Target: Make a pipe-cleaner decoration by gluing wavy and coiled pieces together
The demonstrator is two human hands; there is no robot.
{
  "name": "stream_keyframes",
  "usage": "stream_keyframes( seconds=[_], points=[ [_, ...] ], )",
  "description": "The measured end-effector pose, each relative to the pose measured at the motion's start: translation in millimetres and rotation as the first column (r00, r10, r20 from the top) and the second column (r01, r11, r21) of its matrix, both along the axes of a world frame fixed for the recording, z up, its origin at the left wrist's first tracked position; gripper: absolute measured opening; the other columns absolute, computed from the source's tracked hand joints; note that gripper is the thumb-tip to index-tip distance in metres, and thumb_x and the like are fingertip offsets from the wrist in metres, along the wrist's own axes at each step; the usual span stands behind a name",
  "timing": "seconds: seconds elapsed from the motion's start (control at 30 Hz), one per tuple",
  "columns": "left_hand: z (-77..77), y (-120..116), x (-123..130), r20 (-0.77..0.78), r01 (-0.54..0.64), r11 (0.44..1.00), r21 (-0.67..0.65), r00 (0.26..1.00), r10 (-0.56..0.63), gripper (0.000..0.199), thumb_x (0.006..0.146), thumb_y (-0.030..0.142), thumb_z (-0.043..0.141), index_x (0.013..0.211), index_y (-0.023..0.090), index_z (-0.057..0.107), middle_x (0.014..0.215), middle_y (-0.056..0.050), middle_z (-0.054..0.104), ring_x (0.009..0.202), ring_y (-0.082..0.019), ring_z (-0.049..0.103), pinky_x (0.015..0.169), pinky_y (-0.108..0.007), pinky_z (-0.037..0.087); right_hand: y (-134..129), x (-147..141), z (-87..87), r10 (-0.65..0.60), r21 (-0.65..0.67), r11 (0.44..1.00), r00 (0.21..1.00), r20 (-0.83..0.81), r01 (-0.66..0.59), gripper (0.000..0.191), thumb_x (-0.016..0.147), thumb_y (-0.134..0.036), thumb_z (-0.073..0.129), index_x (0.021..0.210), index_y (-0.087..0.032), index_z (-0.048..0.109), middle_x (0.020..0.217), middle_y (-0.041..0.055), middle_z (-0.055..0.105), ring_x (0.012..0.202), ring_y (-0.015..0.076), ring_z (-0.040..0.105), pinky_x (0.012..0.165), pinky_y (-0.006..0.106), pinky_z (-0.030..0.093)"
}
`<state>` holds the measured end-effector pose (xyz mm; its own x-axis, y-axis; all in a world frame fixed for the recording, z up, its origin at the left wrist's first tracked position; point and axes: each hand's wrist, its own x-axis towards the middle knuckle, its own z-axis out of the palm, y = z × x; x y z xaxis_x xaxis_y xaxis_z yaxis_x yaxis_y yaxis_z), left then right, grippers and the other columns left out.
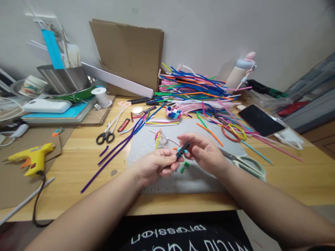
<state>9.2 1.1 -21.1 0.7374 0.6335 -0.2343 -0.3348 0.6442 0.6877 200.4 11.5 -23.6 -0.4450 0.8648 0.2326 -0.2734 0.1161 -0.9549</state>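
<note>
My left hand (162, 162) is closed around a black pen-like stick (183, 150), which tilts up to the right over the mat. A thin light-blue pipe cleaner (186, 151) is wound on the stick, and a short piece of it points toward my right hand (202, 151). That hand is beside the stick, its fingers curved and its thumb apart from them. Under my hands lies a small green coiled pipe cleaner piece (185, 167). Behind them is a small bundle of white, yellow and pink pipe cleaners (161, 139). All this is over a grey cutting mat (157, 186).
Purple pipe cleaners (115, 153) and black-handled scissors (105, 137) lie to the left, beyond them a yellow glue gun (32, 158). Pale-green-handled scissors (248, 165) lie near my right forearm. A pipe cleaner heap (193, 87) and phone (261, 119) sit behind.
</note>
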Motion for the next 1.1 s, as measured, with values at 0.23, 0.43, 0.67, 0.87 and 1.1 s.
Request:
stream_keyframes(
  seconds=[0.23,0.43,0.67,0.87,1.1],
  points=[
    [-1.3,-2,-1,0.006,0.075,0.996,-0.043,0.997,-0.075,0.019,0.072,0.023,0.071,0.079,0.006,0.066,0.058,0.001,0.051,0.039,-0.001,0.034,0.038,-0.017,0.011,2,0,2.9,0.127,0.169,0.976,0.988,0.086,-0.14,0.019,0.081,-0.032,0.069,0.096,-0.022,0.071,0.088,0.0043,0.061,0.08,0.0136,0.06,0.066,0.026,0.051],
    [-0.1,-2,-1,0.004,0.056,0.996,-0.064,0.998,-0.056,0.017,0.073,0.022,0.068,0.081,0.007,0.066,0.058,0.001,0.051,0.039,-0.002,0.033,0.039,-0.018,0.012,-3,0,4.7,-0.214,0.446,0.89,0.952,0.219,0.098,0.008,0.083,-0.025,0.065,0.082,-0.019,0.07,0.077,0.005,0.066,0.072,0.0163,0.062,0.066,0.03,0.051],
    [1.2,-3,2,0.003,-0.033,0.998,-0.062,0.999,0.033,0.016,0.074,0.023,0.068,0.08,0.009,0.064,0.059,0.001,0.051,0.04,-0.002,0.033,0.039,-0.018,0.012,-16,-3,4.4,-0.615,0.824,0.517,0.77,0.168,0.233,0.012,0.079,-0.011,0.063,0.081,-0.022,0.063,0.075,0.003,0.064,0.064,0.0147,0.059,0.057,0.028,0.049],
    [1.2,-2,0,0.034,-0.076,0.997,-0.02,0.996,0.076,0.016,0.076,0.023,0.067,0.081,0.009,0.063,0.059,0.001,0.052,0.04,-0.002,0.035,0.04,-0.017,0.014,-11,-2,6.8,-0.508,0.841,0.523,0.842,0.18,0.135,0.016,0.082,-0.009,0.059,0.092,-0.022,0.063,0.082,0.005,0.065,0.072,0.016,0.062,0.064,0.029,0.052],
    [5.5,-3,-1,-0.013,-0.008,0.999,0.043,1.0,0.008,0.018,0.073,0.025,0.068,0.079,0.008,0.066,0.056,0.0,0.053,0.039,-0.002,0.033,0.04,-0.02,0.012,3,1,-1.2,-0.295,0.645,0.762,0.917,0.27,0.056,0.01,0.087,-0.017,0.056,0.088,-0.02,0.066,0.081,0.005,0.065,0.075,0.0163,0.062,0.067,0.031,0.051]
  ],
)
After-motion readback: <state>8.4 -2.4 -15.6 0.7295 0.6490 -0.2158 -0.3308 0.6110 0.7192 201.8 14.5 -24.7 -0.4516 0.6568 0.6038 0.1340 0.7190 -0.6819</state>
